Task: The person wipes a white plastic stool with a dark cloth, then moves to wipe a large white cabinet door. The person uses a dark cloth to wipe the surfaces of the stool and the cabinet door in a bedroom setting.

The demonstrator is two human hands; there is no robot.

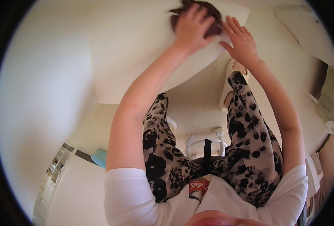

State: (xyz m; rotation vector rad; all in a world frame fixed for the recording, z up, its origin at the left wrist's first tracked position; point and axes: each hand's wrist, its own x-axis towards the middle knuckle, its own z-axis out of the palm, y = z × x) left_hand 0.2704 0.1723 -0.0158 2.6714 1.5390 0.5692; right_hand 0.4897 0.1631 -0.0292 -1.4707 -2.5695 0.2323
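Observation:
A crumpled dark brown cloth [212, 28] lies against the pale, smooth surface [144, 36] at the top of the view. Resting on it with spread, slightly blurred fingers is my left hand [193, 31]. Just right of the cloth, my right hand [241, 42] is flat with its fingers extended; its fingertips are close to the cloth's edge, and whether they touch it I cannot tell. The underside of both palms is hidden.
My legs in spotted trousers [246, 124] are apart below the surface's curved edge. A light slipper [226, 87] is on the tiled floor [198, 96]. Between my legs shows a white metal frame [202, 142]. A light-blue rounded object [100, 158] is at the lower left.

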